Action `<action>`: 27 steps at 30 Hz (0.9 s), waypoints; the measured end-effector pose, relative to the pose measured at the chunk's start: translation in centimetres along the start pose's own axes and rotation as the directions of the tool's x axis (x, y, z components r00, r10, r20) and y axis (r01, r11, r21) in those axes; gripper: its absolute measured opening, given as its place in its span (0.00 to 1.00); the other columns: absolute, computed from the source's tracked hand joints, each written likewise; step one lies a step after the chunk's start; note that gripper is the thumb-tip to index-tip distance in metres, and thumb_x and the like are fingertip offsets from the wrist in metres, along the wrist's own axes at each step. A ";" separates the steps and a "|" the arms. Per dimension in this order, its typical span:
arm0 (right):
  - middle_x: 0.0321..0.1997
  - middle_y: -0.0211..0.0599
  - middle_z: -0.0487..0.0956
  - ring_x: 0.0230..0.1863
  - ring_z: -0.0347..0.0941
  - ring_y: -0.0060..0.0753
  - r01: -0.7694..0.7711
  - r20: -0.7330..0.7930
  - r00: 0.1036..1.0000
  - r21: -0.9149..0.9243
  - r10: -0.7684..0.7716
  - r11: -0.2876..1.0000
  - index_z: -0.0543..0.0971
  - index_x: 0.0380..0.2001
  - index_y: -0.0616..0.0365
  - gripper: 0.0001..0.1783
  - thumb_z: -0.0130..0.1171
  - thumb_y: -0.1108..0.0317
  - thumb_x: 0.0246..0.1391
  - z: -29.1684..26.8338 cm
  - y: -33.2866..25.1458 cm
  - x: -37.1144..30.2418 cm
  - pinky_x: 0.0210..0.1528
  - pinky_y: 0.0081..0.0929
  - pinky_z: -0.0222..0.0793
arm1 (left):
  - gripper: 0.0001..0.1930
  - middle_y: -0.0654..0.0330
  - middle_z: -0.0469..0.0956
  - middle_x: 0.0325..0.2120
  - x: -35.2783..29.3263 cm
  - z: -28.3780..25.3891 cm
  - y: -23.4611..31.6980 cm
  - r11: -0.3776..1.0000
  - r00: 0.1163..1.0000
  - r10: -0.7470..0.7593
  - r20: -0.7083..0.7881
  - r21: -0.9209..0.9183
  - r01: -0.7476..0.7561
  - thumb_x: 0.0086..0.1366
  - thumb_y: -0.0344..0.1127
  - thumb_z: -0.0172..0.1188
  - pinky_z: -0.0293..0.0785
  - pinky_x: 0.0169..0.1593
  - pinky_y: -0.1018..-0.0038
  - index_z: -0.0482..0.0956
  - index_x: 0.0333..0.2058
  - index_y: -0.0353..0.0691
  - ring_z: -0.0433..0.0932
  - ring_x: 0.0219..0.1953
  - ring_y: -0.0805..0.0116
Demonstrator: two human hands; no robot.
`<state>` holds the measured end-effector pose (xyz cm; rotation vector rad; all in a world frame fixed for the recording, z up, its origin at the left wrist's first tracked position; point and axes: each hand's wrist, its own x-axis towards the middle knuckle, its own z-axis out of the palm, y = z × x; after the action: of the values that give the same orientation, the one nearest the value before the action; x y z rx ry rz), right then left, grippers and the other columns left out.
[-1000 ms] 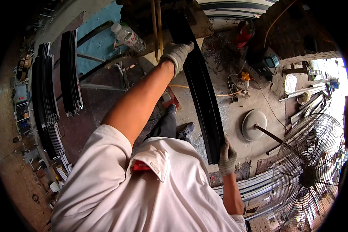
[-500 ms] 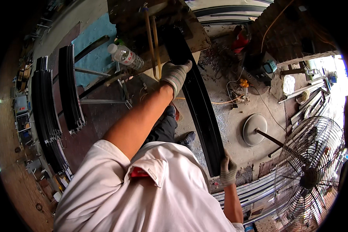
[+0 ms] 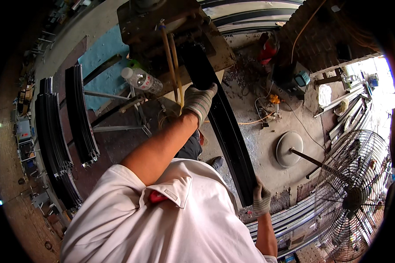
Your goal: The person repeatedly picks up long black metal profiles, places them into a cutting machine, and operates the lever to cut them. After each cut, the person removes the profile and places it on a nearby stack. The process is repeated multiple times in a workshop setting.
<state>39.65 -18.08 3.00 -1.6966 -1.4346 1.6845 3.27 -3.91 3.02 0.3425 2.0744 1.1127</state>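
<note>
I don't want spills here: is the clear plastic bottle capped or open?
Capped: a white cap covers the mouth of the clear bottle.

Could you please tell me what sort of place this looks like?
Probably a workshop, perhaps for metalwork: a long black strip reaches over a grimy bench, stacks of dark strips lie at left, and a large fan stands at right.

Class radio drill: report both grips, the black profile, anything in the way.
Left grip holding black profile partway along; right grip at its near end. Profile slanted, far part over brown worktable. Tan hoses close by left grip; contact unclear.
</note>
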 end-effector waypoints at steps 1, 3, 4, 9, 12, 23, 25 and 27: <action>0.27 0.14 0.69 0.26 0.57 0.09 -0.003 0.004 1.000 0.002 0.003 1.000 0.74 0.54 0.62 0.23 0.51 0.58 0.63 -0.1 0.1 0.0 0.29 0.12 0.57 | 0.27 0.55 0.80 0.33 0.0 0.0 0.1 1.000 1.000 0.000 0.001 0.006 0.000 0.53 0.53 0.69 0.72 0.45 0.68 0.78 0.35 0.29 0.77 0.36 0.65; 0.27 0.14 0.68 0.26 0.57 0.09 0.001 0.010 1.000 0.001 -0.001 1.000 0.74 0.54 0.62 0.23 0.51 0.58 0.63 0.0 0.2 0.0 0.29 0.11 0.57 | 0.27 0.55 0.80 0.32 0.5 0.1 -0.5 1.000 1.000 -0.010 0.013 -0.013 0.010 0.53 0.52 0.69 0.72 0.45 0.68 0.78 0.33 0.29 0.77 0.35 0.65; 0.27 0.14 0.68 0.26 0.57 0.09 0.006 0.009 1.000 -0.002 -0.006 1.000 0.74 0.54 0.62 0.23 0.51 0.58 0.63 0.0 0.2 0.1 0.29 0.11 0.57 | 0.26 0.55 0.80 0.31 0.7 0.2 -0.8 1.000 1.000 -0.015 0.020 -0.022 0.015 0.52 0.52 0.69 0.72 0.44 0.68 0.79 0.32 0.29 0.77 0.35 0.65; 0.26 0.14 0.68 0.26 0.57 0.09 0.029 -0.010 1.000 0.038 -0.029 0.999 0.75 0.54 0.61 0.21 0.50 0.61 0.63 0.3 0.1 0.2 0.29 0.10 0.56 | 0.26 0.54 0.80 0.32 0.6 0.1 -0.8 0.998 0.999 -0.032 0.025 -0.046 0.033 0.53 0.53 0.69 0.71 0.46 0.67 0.80 0.31 0.29 0.77 0.36 0.64; 0.26 0.14 0.68 0.26 0.56 0.09 0.022 -0.001 1.000 0.046 -0.022 0.999 0.74 0.55 0.61 0.21 0.50 0.62 0.63 0.3 0.6 0.4 0.29 0.10 0.56 | 0.27 0.51 0.80 0.34 0.4 0.0 -0.6 0.999 0.999 -0.032 0.036 -0.026 0.033 0.53 0.54 0.68 0.71 0.48 0.65 0.80 0.32 0.29 0.77 0.39 0.61; 0.36 0.21 0.76 0.33 0.65 0.11 0.184 -0.004 0.983 0.078 -0.184 0.980 0.74 0.55 0.63 0.21 0.47 0.63 0.64 1.4 4.7 2.7 0.38 0.12 0.64 | 0.26 0.54 0.81 0.35 2.6 1.1 -3.3 0.995 0.996 0.083 -0.030 0.060 -0.081 0.53 0.52 0.68 0.72 0.46 0.68 0.79 0.37 0.30 0.78 0.38 0.62; 0.43 0.29 0.78 0.43 0.70 0.17 0.131 0.013 0.991 0.077 -0.133 0.988 0.73 0.55 0.64 0.21 0.47 0.62 0.64 1.7 6.6 3.9 0.48 0.17 0.66 | 0.25 0.56 0.81 0.35 1.9 1.1 -3.2 0.992 0.993 0.118 -0.007 0.046 -0.118 0.53 0.50 0.68 0.72 0.44 0.69 0.79 0.38 0.31 0.78 0.36 0.63; 0.44 0.31 0.79 0.46 0.70 0.18 0.164 0.007 0.986 0.043 -0.164 0.986 0.73 0.54 0.65 0.21 0.48 0.62 0.64 2.6 8.8 5.6 0.51 0.19 0.65 | 0.27 0.55 0.81 0.37 2.0 0.9 -3.4 0.990 0.996 0.071 0.052 0.121 -0.077 0.54 0.53 0.67 0.72 0.46 0.68 0.79 0.40 0.32 0.78 0.39 0.61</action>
<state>39.59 -18.31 -7.76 -1.5048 -1.4886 1.6255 2.91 -4.25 -1.00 0.5048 2.1073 1.0122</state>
